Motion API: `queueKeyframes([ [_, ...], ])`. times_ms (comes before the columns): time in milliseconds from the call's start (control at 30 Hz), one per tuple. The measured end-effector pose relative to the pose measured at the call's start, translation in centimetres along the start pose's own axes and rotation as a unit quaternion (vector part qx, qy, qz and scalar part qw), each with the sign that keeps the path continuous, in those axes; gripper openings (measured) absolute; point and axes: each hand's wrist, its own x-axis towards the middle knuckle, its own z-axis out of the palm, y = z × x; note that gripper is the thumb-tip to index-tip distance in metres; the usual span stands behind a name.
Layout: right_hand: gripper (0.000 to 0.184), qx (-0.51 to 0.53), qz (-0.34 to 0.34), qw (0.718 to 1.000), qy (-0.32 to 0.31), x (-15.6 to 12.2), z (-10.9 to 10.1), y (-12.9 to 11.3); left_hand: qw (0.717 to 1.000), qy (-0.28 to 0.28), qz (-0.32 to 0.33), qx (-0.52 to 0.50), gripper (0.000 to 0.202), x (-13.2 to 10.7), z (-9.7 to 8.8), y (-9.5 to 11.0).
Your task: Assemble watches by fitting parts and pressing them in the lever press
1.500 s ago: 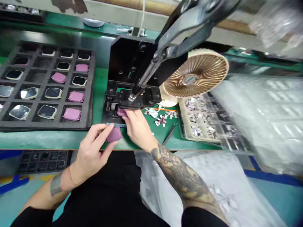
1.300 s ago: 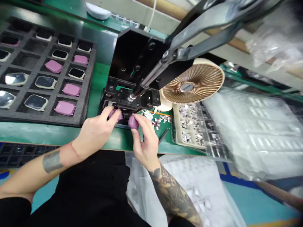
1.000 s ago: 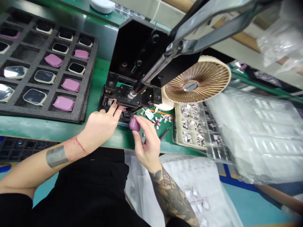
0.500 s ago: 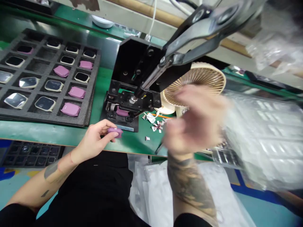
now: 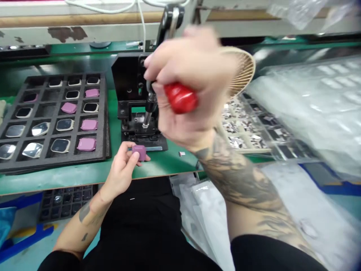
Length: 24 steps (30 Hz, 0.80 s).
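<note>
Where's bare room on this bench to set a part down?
Bare green mat runs in front of the press, right of the left hand, with one small scrap on it. A narrow green strip lies between press and foam tray. Crowded: the scrap-filled tray behind the right hand.

Black sleeves [image 5: 270, 253] are being worn on both arms, their cuffs being seen at the lower edge of the view, and dark clothing [image 5: 141, 222] is being worn across the lap. The right forearm [image 5: 239, 180] is being covered by a dense dark-inked tattoo [image 5: 234, 177] of shaded shapes, running from the wrist towards the cuff and being softened by motion blur. On the left forearm [image 5: 90, 220], a small dark tattoo [image 5: 84, 212] is being shown above a smaller mark [image 5: 84, 237], while the left hand [image 5: 121, 175] and right hand [image 5: 191, 64] are being left bare.
</note>
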Motion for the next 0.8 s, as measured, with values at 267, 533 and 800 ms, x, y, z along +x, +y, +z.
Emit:
queueKeyframes([
  [267, 0.036, -0.021, -0.116, 0.986, -0.115, -5.3, -7.8, 0.3, 0.974, -0.038, -0.05, -0.22, 0.036, 1.4, 2.9, 0.2],
  [533, 0.011, 0.101, 0.138, 0.912, -0.372, -12.9, -9.9, 1.6, 0.969, -0.066, -0.036, -0.235, 0.029, 0.7, 2.4, -0.4],
  [800, 0.011, 0.142, 0.172, 0.895, -0.387, -12.1, -10.3, 2.2, 0.977, -0.086, -0.052, -0.191, 0.033, 0.8, 2.4, -0.1],
])
